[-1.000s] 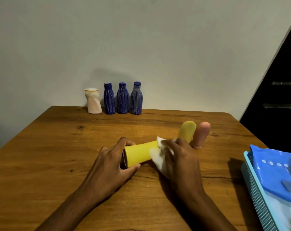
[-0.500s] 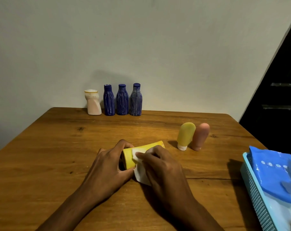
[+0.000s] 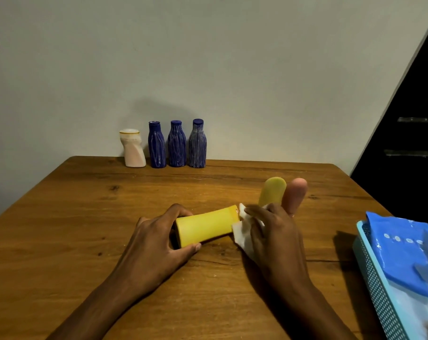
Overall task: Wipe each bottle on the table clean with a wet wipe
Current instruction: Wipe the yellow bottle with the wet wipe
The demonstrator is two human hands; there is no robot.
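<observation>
A yellow bottle [image 3: 208,225] lies on its side at the middle of the wooden table [image 3: 85,217]. My left hand [image 3: 156,241] grips its wide base end. My right hand [image 3: 274,231] holds a white wet wipe [image 3: 242,231] against the bottle's right end. Just behind my right hand stand a small yellow bottle [image 3: 273,190] and a pink bottle [image 3: 295,192], their lower parts hidden by my fingers. At the table's back edge stand a white bottle [image 3: 133,148] and three blue bottles [image 3: 176,143] in a row.
A light blue perforated basket [image 3: 372,266] sits at the table's right edge and holds a blue wet-wipe pack [image 3: 401,251]. A grey wall rises behind the table. A dark opening lies at the far right.
My right hand has slid the wipe along the yellow bottle from its left part back to its right end. My left hand keeps its grip on the base.
</observation>
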